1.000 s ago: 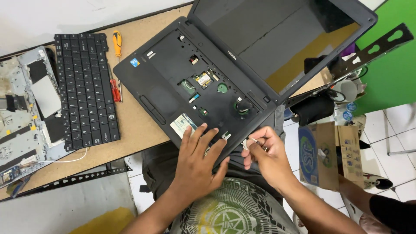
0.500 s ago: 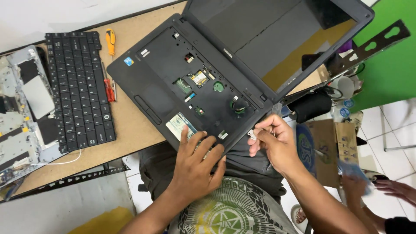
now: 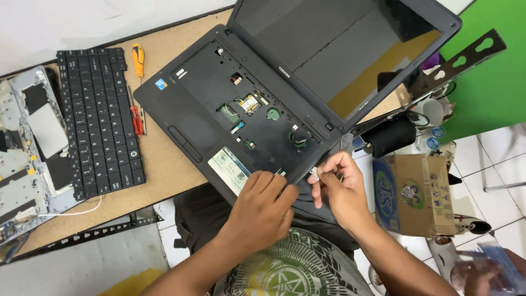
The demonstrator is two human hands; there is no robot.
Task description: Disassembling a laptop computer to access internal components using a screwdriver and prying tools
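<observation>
From the head camera, a black plastic laptop with its keyboard removed [image 3: 241,109] lies open and skewed on the tan wooden bench [image 3: 164,175], its long axis running from upper left to lower right and its near corner overhanging the person's lap. The left hand [image 3: 263,211] lies flat, fingers spread, on that corner. Just right of it, the right hand [image 3: 339,186] pinches a small silvery part [image 3: 314,174], possibly a connector, at the edge. A detached black keyboard [image 3: 98,120] lies well left.
</observation>
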